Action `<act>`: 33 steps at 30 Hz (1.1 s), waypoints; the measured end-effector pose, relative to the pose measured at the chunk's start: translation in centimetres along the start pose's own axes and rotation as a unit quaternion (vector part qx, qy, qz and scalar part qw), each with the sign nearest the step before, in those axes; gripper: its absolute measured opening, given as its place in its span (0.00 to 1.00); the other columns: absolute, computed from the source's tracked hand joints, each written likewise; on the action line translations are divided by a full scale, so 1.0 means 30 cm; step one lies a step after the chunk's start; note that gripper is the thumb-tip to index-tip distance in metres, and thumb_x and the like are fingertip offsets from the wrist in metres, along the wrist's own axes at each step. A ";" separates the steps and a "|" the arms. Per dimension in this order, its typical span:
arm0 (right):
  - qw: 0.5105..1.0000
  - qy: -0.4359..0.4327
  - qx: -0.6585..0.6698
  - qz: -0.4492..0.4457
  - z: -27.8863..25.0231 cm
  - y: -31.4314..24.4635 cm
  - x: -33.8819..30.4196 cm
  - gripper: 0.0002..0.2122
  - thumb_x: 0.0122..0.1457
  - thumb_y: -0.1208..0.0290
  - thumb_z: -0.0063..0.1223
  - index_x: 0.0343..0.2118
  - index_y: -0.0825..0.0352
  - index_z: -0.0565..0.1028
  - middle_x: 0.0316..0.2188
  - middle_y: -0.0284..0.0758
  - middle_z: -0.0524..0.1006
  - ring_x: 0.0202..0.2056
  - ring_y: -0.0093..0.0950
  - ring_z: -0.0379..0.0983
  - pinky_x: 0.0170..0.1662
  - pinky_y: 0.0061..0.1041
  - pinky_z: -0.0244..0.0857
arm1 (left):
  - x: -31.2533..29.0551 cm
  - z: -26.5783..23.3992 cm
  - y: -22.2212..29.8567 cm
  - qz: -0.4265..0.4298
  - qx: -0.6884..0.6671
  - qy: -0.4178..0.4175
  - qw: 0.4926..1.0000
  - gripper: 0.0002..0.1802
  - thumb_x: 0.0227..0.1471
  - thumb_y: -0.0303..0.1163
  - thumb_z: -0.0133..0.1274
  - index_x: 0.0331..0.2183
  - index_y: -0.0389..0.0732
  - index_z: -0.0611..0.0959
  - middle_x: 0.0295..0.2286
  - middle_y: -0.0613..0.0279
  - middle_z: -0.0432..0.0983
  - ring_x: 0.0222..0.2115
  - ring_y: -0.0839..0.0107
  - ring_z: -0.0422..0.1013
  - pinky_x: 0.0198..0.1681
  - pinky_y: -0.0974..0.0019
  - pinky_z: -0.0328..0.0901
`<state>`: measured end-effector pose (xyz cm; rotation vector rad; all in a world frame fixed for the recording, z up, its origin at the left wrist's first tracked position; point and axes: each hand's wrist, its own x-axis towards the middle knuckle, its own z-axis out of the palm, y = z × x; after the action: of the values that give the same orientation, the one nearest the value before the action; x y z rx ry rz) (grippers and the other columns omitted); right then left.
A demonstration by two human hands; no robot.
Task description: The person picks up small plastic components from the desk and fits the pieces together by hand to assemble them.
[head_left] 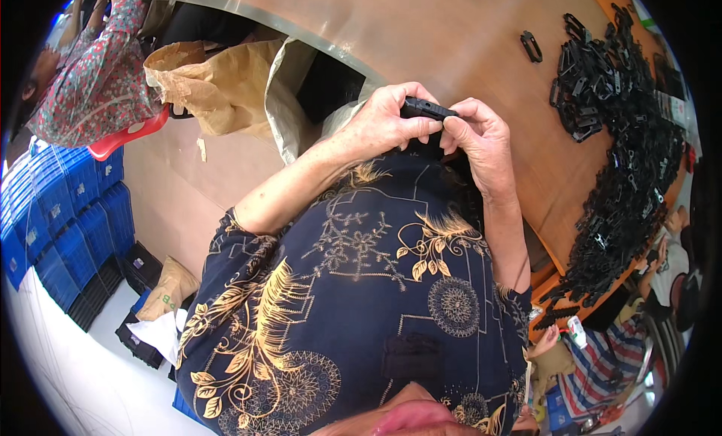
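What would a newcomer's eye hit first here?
Probably the heap of black parts along the right side of the table. Next, the black piece held between the left hand and right hand, just above the picture's centre. Then the blue crates, stacked at the far left.

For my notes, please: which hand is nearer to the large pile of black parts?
Right. The right hand lies left of the pile; the left hand, farther left.

Heap [620,184] on table [459,48], right of part [427,109]
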<state>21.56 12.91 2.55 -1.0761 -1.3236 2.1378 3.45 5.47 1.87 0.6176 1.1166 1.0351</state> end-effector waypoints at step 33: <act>0.993 -0.049 -0.078 -0.077 0.163 0.154 -0.039 0.04 0.62 0.79 0.48 0.38 0.71 0.72 0.26 0.32 0.72 0.22 0.17 0.68 0.23 0.15 0.64 | -0.156 -0.116 -0.131 0.025 0.033 -0.001 0.999 0.11 0.56 0.37 0.56 0.31 0.40 0.75 0.19 0.66 0.74 0.18 0.81 0.69 0.19 0.77 0.61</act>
<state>18.72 7.15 0.18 -0.9034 -1.5891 2.0240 1.25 -0.71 -0.66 0.7018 1.1415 1.0436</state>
